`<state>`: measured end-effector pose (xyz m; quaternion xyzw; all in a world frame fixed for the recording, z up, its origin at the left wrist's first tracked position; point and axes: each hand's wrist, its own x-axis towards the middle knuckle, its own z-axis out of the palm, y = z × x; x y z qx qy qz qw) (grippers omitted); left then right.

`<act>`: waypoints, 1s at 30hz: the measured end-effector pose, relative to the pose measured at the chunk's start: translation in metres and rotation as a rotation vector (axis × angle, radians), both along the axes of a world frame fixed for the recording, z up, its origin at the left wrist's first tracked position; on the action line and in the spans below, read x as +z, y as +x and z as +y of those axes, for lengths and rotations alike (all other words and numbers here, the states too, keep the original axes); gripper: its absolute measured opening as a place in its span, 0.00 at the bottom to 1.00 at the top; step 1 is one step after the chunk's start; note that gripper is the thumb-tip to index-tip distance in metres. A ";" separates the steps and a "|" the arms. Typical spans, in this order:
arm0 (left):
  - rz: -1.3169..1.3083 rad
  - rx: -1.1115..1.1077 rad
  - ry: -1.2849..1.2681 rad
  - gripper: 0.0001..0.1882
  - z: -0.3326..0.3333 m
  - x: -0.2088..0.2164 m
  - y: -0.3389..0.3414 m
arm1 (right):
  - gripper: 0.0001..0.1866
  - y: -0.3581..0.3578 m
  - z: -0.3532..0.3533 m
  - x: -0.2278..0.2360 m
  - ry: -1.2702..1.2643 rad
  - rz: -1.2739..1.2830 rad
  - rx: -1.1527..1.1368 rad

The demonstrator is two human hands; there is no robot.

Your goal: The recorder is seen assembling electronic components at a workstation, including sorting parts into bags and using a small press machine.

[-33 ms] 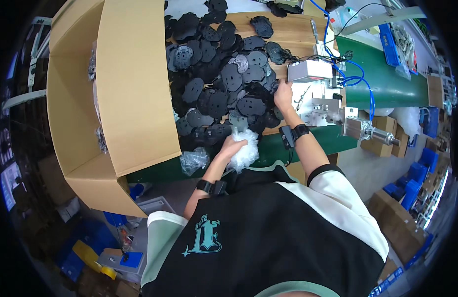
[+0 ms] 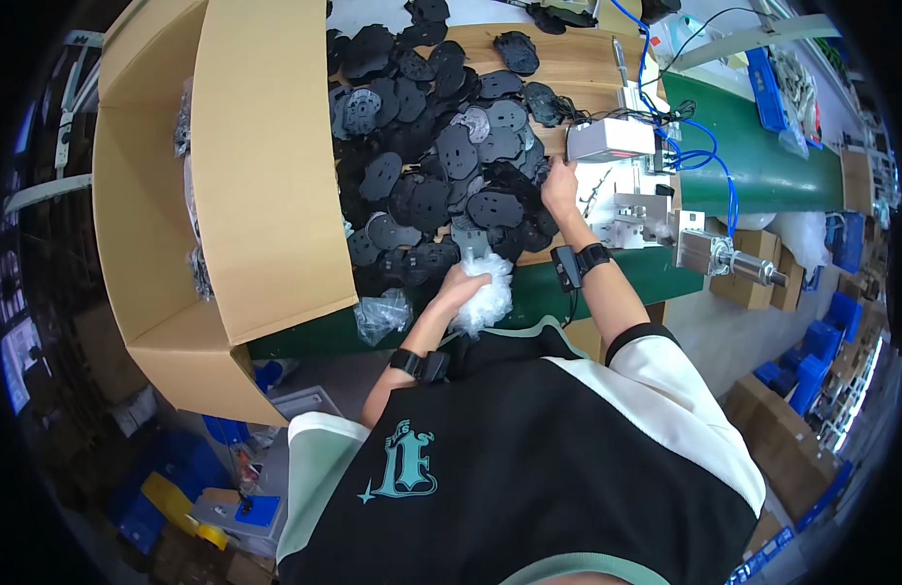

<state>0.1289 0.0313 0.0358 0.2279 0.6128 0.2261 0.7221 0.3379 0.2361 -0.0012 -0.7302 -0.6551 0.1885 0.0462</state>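
Observation:
My left hand (image 2: 463, 287) is closed on a crumpled bundle of clear plastic bags (image 2: 486, 294) at the near edge of the bench. Just beyond it spreads a large heap of flat black plastic plates (image 2: 457, 154), rounded and pierced with holes. At the right side of this heap is my right hand (image 2: 560, 185), its fingers curled together beside a small white box-shaped device (image 2: 611, 140). Whatever those fingers hold is too hidden to make out. Both wrists wear black bands, the right one with a small dark box attached.
A big open cardboard box (image 2: 266, 175) stands left of the heap. Another clear plastic bag (image 2: 383, 317) lies by its near corner. On the right, a metal fixture with a cylinder (image 2: 724, 261) juts past the bench edge, and blue air tubes (image 2: 706, 156) loop behind it.
My left hand and the bundle of plastic bags have shifted very slightly to the right. My right hand looks almost unmoved.

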 end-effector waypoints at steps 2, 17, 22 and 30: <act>0.046 -0.088 0.051 0.21 0.016 0.005 0.009 | 0.16 0.004 -0.004 -0.003 0.068 0.037 -0.006; 0.068 0.186 0.352 0.21 0.027 0.055 0.002 | 0.07 0.002 -0.011 0.046 0.095 0.125 0.049; -0.044 0.427 0.470 0.26 -0.006 0.066 -0.012 | 0.04 -0.005 -0.028 0.112 0.476 0.457 0.140; 0.125 0.120 0.765 0.40 0.027 0.098 -0.022 | 0.05 -0.032 -0.079 0.117 -0.121 1.367 -0.252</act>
